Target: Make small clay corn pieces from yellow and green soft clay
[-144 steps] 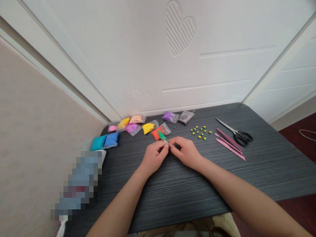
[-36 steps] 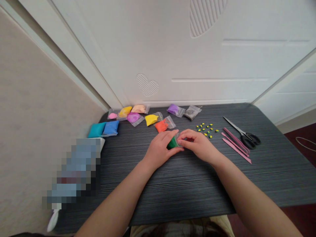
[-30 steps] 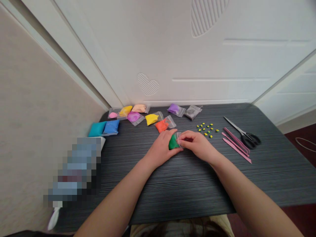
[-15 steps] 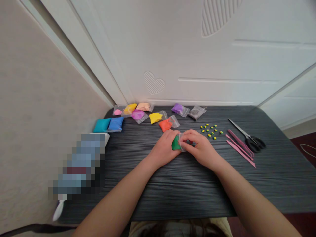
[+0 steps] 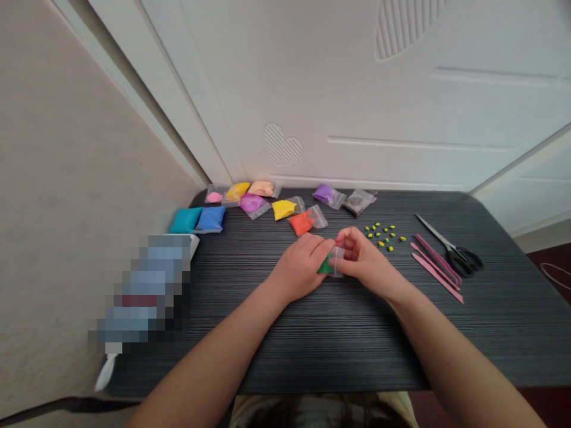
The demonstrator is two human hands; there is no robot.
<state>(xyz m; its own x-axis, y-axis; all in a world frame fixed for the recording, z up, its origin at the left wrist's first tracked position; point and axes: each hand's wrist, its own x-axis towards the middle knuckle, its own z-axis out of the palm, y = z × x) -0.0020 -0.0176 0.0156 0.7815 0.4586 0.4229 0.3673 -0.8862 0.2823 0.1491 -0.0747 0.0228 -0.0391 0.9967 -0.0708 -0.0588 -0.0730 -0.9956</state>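
Note:
Between my two hands is a small clear zip bag of green clay (image 5: 326, 266), held over the middle of the table. My left hand (image 5: 298, 267) is closed around the green, filled end and hides part of it. At the clear zip end, my right hand (image 5: 364, 263) has its thumb against the plastic and its fingers curled above. Just beyond my left hand lies a bag of orange clay (image 5: 302, 223). Several tiny yellow-and-green pieces (image 5: 380, 244) are scattered to the right of my right hand.
Along the back lie bags of yellow (image 5: 284, 209), purple (image 5: 324, 194) and grey clay (image 5: 358, 203), among others. Blue (image 5: 211, 219) and teal packs (image 5: 186, 220) sit at left, by a blurred package (image 5: 147, 285). Scissors (image 5: 461, 258) and pink tools (image 5: 438, 277) lie at right.
My right thumb and fingers have shifted on the bag's zip end, and more of the clear plastic shows. Less of the green clay is visible beside my left hand. The view has tilted slightly.

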